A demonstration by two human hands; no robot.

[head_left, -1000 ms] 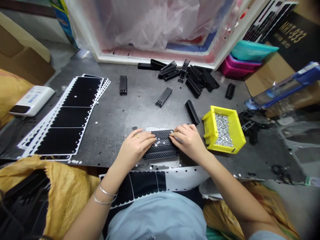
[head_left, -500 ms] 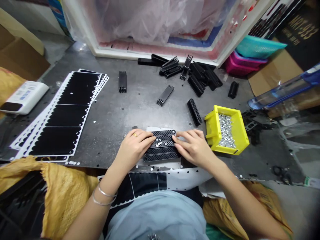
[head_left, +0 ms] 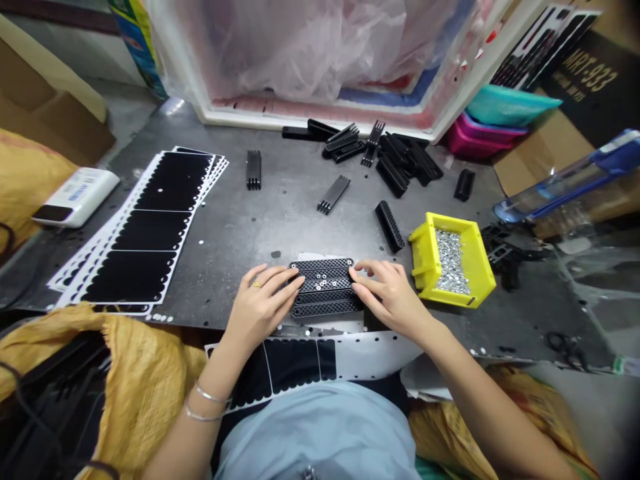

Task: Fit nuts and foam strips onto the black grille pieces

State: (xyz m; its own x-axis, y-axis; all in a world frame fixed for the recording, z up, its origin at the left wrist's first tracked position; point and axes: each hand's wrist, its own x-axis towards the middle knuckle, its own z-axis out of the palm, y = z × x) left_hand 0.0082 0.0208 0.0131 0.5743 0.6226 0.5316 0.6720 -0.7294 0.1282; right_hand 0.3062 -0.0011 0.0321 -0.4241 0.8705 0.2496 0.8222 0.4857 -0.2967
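Several black bars with a lattice surface (head_left: 327, 307) lie side by side at the front edge of the table, on a white sheet. Small pale metal rings (head_left: 323, 285) are scattered over their middle, and single rings sit at both ends of the farthest bar. My left hand (head_left: 265, 303) has its fingers stretched out, the tips touching the bars' left ends; its thumb is hidden. At the right ends, my right hand (head_left: 393, 293) is curled, with thumb and index finger close together. Whatever is between those fingertips is too small to make out.
Right of the bars stands a yellow bin (head_left: 483, 267) of small metal pieces. Loose black parts (head_left: 395, 167) lie behind, before a white frame (head_left: 255, 123). Black-and-white sheets (head_left: 150, 230) are stacked left. A yellow sack (head_left: 135, 367) stands at the front left.
My left hand has drawn slightly back to the left, uncovering more of the bars' left ends. My right hand stays at the right ends. The view has shifted a little.
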